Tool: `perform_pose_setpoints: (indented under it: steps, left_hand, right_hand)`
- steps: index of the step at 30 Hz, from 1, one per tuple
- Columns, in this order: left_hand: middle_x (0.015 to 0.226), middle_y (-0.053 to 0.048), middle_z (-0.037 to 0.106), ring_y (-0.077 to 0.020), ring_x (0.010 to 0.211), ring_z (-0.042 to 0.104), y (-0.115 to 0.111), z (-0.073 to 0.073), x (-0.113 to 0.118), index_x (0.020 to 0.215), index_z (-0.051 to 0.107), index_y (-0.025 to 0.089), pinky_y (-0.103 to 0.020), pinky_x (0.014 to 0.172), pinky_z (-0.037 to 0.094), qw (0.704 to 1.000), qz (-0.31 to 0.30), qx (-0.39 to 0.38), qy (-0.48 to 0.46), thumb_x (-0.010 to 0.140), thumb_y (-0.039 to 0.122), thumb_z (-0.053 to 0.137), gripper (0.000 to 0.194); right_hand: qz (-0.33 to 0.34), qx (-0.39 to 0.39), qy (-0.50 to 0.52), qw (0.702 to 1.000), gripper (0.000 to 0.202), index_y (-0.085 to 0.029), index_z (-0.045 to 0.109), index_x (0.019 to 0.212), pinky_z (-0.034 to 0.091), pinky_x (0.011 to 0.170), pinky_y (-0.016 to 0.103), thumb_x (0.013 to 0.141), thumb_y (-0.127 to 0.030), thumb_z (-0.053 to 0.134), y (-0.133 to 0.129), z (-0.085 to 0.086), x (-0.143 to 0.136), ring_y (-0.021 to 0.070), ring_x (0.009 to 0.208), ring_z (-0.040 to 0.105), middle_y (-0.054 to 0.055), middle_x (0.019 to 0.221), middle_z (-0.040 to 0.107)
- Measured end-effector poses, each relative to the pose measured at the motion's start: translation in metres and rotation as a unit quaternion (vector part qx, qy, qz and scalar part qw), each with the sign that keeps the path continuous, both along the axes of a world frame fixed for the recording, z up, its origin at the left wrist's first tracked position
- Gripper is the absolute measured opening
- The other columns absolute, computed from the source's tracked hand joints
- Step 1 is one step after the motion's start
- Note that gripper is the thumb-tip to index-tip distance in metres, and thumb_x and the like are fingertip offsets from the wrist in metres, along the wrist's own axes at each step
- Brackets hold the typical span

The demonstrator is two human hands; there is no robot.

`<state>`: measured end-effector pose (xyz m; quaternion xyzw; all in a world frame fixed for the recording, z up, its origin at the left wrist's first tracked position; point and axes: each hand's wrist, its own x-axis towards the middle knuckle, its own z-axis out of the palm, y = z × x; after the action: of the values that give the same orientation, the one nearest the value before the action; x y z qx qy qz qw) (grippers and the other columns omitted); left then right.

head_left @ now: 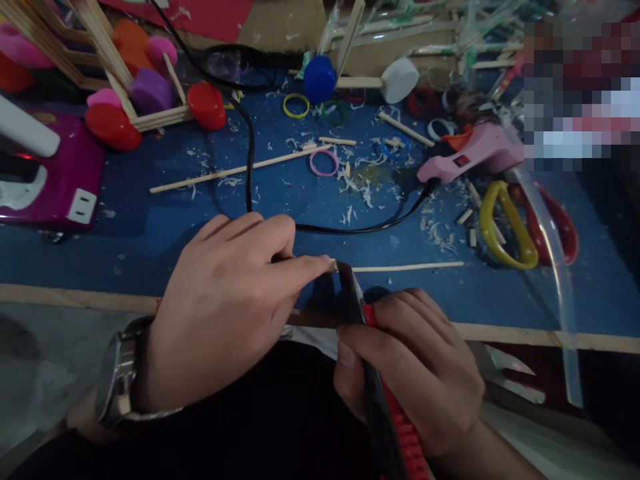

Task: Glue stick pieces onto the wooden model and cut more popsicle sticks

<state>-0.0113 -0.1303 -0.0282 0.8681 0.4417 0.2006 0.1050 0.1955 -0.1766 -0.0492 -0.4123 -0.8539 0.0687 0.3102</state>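
My left hand (225, 287), with a metal-banded watch on the wrist, is closed on a thin wooden stick (410, 268) at the table's near edge. Its index finger points along the stick, while the other fingers curl under and are partly hidden. My right hand (425, 360) wraps round a red and black utility knife (406, 430), thumb along its side. The knife's blade (346, 280) is at the stick, just past my left index fingertip; the exact contact is hard to see. The stick's far part stretches right, low over the blue tabletop (165, 253).
A pink glue gun (473, 157) with a clear glue stick (555, 267) lies right, beside yellow-handled scissors (510, 233). Its black cord (350, 230) crosses the table. Wood shavings, plastic rings and another stick (225, 173) lie behind. A magenta socket unit (65, 180) stands left.
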Motion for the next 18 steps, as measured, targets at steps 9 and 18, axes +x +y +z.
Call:
perform_pose_setpoints:
  steps: [9, 18]
  left_hand:
    - [0.081, -0.002, 0.059, -0.0184, 0.070, 0.051, 0.0000, 0.0003, -0.0016, 0.109, 0.077, 0.029, -0.036, 0.063, 0.030, 1.000, 0.000, 0.000, 0.002, 0.097, 0.019, 0.057, 0.025]
    - [0.082, -0.002, 0.061, -0.0185, 0.073, 0.052, 0.0000, -0.0008, 0.0000, 0.102, 0.076, 0.028, -0.036, 0.063, 0.032, 1.000, 0.003, -0.002, 0.008, 0.098, 0.019, 0.055, 0.023]
  right_hand:
    - [0.004, -0.007, -0.008, 1.000, 0.014, -0.022, 0.056, 0.077, 0.035, 0.062, 0.036, 0.085, -0.011, 0.057, -0.0033, 0.0018, -0.0015, 0.0192, 0.064, 0.047, 0.000, 0.067, 0.050]
    - [-0.023, 0.006, -0.017, 1.000, 0.016, -0.023, 0.054, 0.076, 0.034, 0.061, 0.036, 0.084, -0.010, 0.057, 0.0020, 0.0007, -0.0084, 0.0195, 0.064, 0.047, 0.000, 0.066, 0.049]
